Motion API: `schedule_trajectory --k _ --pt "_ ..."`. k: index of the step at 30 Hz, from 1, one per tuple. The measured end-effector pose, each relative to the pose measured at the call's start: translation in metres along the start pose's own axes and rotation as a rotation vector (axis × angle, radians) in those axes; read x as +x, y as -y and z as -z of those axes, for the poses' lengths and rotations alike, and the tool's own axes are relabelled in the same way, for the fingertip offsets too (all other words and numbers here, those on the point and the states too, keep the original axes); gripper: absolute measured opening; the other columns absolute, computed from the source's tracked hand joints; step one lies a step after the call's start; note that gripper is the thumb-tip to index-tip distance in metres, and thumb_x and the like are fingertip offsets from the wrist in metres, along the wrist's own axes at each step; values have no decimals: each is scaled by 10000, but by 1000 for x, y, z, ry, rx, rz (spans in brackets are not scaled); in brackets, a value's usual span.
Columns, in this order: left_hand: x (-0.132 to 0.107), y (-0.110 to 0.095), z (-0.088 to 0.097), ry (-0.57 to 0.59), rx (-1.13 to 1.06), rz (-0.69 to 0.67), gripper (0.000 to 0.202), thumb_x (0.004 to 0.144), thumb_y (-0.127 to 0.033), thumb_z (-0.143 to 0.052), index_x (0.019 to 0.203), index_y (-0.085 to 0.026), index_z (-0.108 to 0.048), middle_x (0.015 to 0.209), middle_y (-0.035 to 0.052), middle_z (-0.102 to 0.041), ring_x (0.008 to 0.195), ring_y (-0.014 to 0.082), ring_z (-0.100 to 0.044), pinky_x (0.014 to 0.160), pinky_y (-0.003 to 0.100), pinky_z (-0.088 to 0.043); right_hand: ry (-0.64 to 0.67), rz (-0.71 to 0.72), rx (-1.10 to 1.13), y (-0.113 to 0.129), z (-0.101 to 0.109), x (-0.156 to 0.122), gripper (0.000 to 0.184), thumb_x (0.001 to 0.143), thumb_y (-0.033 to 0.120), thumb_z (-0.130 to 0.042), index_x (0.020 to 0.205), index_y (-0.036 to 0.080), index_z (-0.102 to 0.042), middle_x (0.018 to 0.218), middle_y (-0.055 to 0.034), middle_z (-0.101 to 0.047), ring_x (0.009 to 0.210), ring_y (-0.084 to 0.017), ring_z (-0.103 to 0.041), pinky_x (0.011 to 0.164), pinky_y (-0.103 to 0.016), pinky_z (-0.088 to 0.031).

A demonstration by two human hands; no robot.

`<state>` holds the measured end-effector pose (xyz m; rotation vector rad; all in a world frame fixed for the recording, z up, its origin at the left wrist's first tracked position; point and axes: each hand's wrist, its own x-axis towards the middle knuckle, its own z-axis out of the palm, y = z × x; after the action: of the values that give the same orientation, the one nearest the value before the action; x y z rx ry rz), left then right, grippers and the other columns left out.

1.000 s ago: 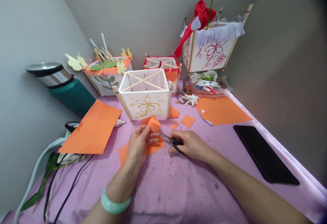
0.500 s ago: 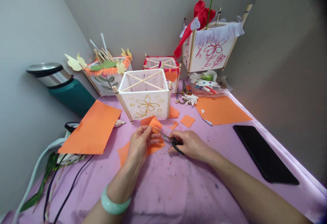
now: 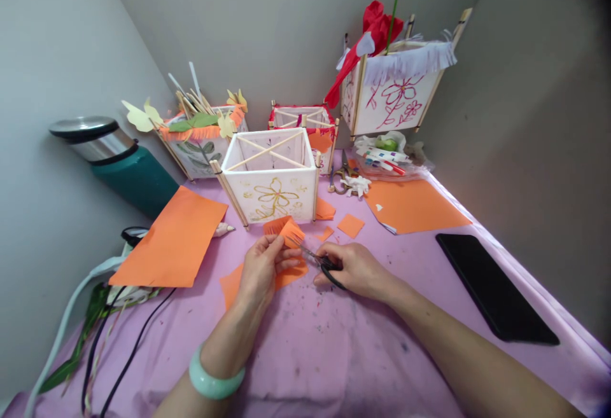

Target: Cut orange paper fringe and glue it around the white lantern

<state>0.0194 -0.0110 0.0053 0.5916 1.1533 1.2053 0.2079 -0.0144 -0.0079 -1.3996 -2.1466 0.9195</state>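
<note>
Between the thumb and fingers of my left hand [image 3: 260,265] is a strip of orange paper [image 3: 292,232] with a fringe cut along its edge. My right hand [image 3: 358,270] grips black-handled scissors [image 3: 329,266], their blades at the fringed edge of the strip. Another orange piece [image 3: 230,285] lies on the cloth under my left hand. Just beyond my hands stands a white lantern frame [image 3: 270,195] with a gold flower drawn on its front. A small orange square [image 3: 351,226] and other scraps lie to its right.
An orange sheet [image 3: 169,240] and a teal bottle [image 3: 136,179] are at left, near cables [image 3: 95,341]. Another orange sheet [image 3: 420,207] and a black phone [image 3: 494,287] lie at right. Decorated lanterns [image 3: 396,93] stand or hang behind, with a second pair of scissors [image 3: 341,179].
The scissor blades shift slightly at the strip's fringed edge. Both hands stay in nearly the same place.
</note>
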Motion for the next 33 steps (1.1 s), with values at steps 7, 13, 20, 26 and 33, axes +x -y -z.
schedule_trajectory --k 7,13,20,26,33 --pt "0 1 -1 12 0 -2 94 808 -145 -609 786 -136 -517 594 32 -676 555 145 -681 488 201 -545 -4 13 9 -2 -1 -1 295 695 425 -754 844 200 -635 625 52 -523 569 -95 -458 542 -190 -290" --pt "2 2 -1 14 -8 -4 147 768 -167 -664 784 -141 -520 583 20 -668 534 143 -674 477 202 -540 -5 22 17 -3 -2 0 287 689 409 -763 821 196 -622 613 60 -507 565 -89 -447 536 -186 -280" --pt "2 0 2 2 -10 -30 143 777 -187 -653 792 -144 -518 613 39 -684 570 153 -687 503 208 -544 -4 -3 11 -2 -2 1 302 690 422 -758 838 194 -629 604 61 -493 559 -90 -434 533 -190 -281" --pt "4 -2 6 -31 -16 -75 167 769 -229 -667 791 -154 -519 607 11 -665 590 162 -692 494 216 -545 40 8 85 -3 3 -1 345 692 488 -735 853 201 -630 610 64 -497 558 -90 -426 527 -192 -291" --pt "3 -3 5 -42 -39 -97 208 740 -253 -702 783 -151 -526 609 -5 -647 578 146 -681 486 205 -538 68 21 95 -2 5 -2 347 673 481 -751 843 204 -630 644 56 -524 577 -94 -443 536 -193 -303"
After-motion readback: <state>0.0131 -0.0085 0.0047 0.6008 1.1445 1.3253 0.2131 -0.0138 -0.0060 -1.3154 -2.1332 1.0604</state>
